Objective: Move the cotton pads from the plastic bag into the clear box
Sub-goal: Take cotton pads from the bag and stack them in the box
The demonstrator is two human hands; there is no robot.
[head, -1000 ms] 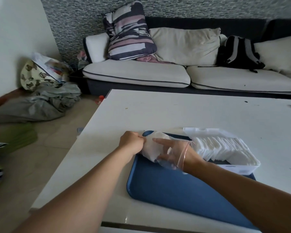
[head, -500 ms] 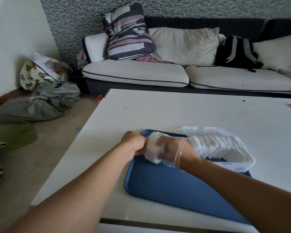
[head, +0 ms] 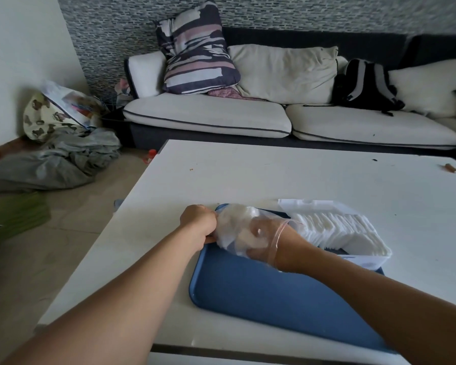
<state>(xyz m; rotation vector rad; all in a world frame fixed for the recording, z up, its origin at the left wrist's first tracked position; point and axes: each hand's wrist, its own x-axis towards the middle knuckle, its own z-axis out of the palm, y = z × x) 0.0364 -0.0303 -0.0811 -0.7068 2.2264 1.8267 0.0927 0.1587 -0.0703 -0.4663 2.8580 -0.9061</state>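
My left hand (head: pixel 198 222) is curled in a closed grip on the closed end of the clear, thin plastic bag (head: pixel 233 230), pinching it at the far left corner of the flat blue plastic tray (head: pixel 261 291) that lies on the white glossy tabletop (head: pixel 300 175). My right hand (head: pixel 261 239) is pushed wrist-deep into the bag through its red-striped mouth, the film stretched over the knuckles; its fingers bend around a bunch of white cotton pads (head: pixel 241 219) still inside the bag, though the blurred plastic hides how firm that grip is. Just right of the bag, on the tray's far right part, sits the clear rectangular plastic box (head: pixel 366 260) with its lid tipped back, already packed with a row of white square cotton pads standing on edge (head: pixel 337 230). Farther right, a small brown scrap (head: pixel 449 168) lies near the tabletop's far edge. Beyond the tabletop stands a cream-cushioned sofa with a dark frame (head: pixel 208 114), carrying a striped pillow (head: pixel 195 48) and a black backpack (head: pixel 363 83).
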